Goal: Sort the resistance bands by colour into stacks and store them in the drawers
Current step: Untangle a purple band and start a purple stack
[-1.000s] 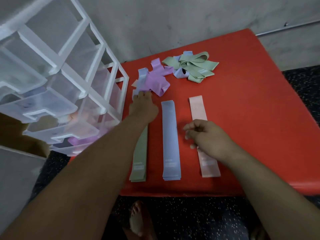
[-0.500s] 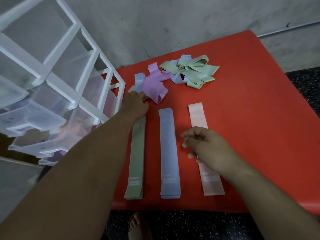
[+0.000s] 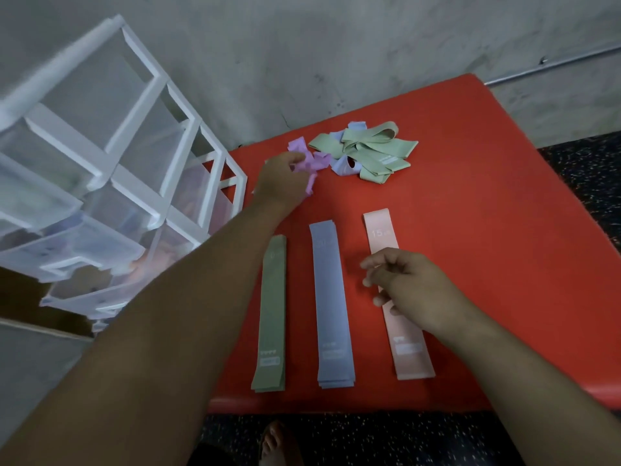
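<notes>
- Drawer unit (image 3: 111, 183), far left: a white frame with translucent drawers, some of them pulled part-way out. Pinkish and purplish colour shows through the lower ones, but it is too blurred to say what's inside.
- Left hand (image 3: 282, 183): reaches to the back of the table, with its fingers closed on the crumpled purple bands (image 3: 311, 161). I can't tell whether the bands are lifted or on the surface.
- Green stack (image 3: 272, 314): lies flat and straight near the front edge, partly under the left forearm.
- Blue stack (image 3: 332, 304): lies parallel just beside the green one. Layered ends show at the near end, so it holds several bands.
- Loose pile (image 3: 373, 153), at the back: mostly green bands tangled together, with a couple of blue ones in it. The purple bands touch its left side.
- Pink stack (image 3: 411, 351): the third lane, parallel to the others.
- Right hand (image 3: 406, 284): sits over the middle of the pink stack with fingers loosely curled, holding nothing. I can't tell whether it touches the stack. The two hands are well apart.
- Red table (image 3: 487, 213): carries all of the above.
- Status, as I judge it: three colour lanes are started and purple has no lane yet. Left to do: lay out the purple bands, clear the loose pile, then put all the stacks in the drawers. Roughly mid-sort.
</notes>
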